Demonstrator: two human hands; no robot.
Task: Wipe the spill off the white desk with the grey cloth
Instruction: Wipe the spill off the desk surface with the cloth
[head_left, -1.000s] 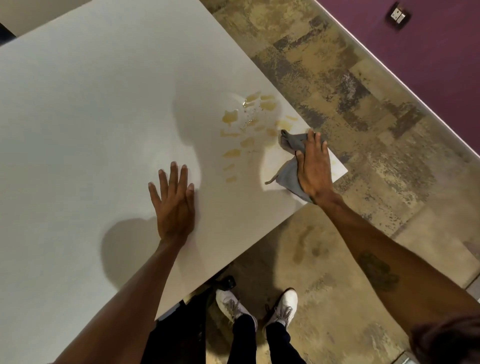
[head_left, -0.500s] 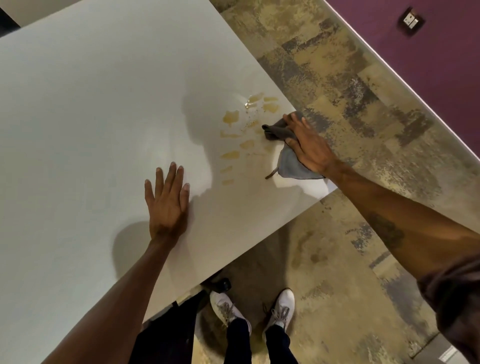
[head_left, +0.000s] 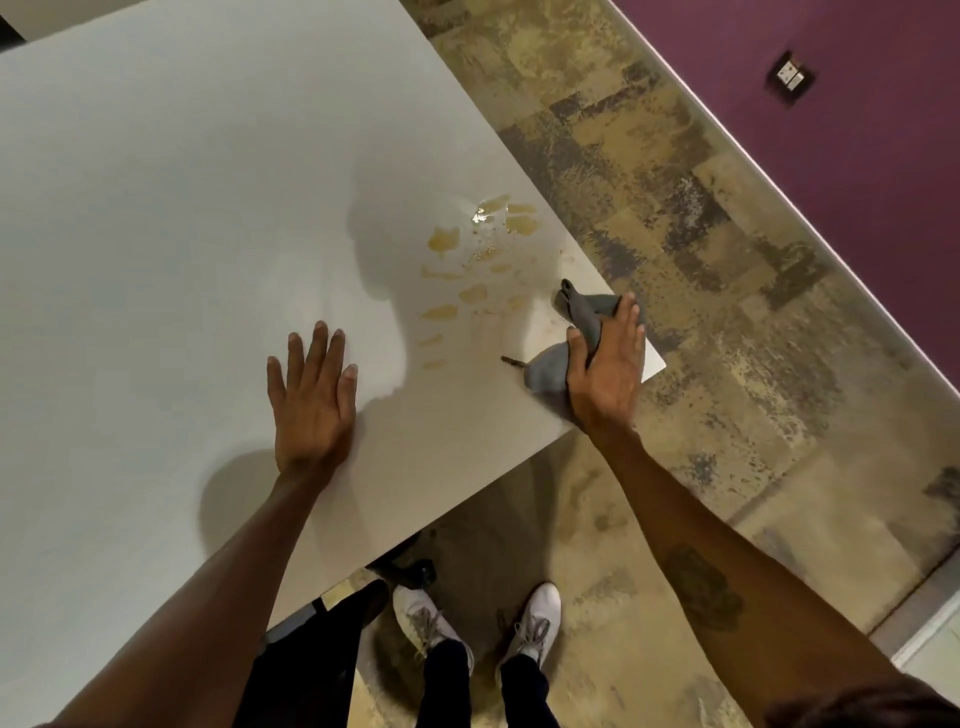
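Observation:
A yellow-brown spill (head_left: 467, 270) lies in several blotches near the right corner of the white desk (head_left: 182, 208). The grey cloth (head_left: 576, 332) is crumpled on the desk beside the corner, just right of the spill. My right hand (head_left: 608, 369) presses flat on top of it, thumb hooked over a fold, with cloth sticking out above and left of the fingers. My left hand (head_left: 311, 395) rests palm down on the desk, fingers spread, left of the spill and holding nothing.
The desk's right corner (head_left: 660, 364) ends just past my right hand. Below it is mottled brown carpet (head_left: 701, 260). My white shoes (head_left: 478, 623) stand under the front edge. A purple wall (head_left: 857, 104) with a socket plate runs along the right.
My right hand has slid the cloth back down and right toward the desk corner, away from the spill's right edge. My left hand stays planted in place.

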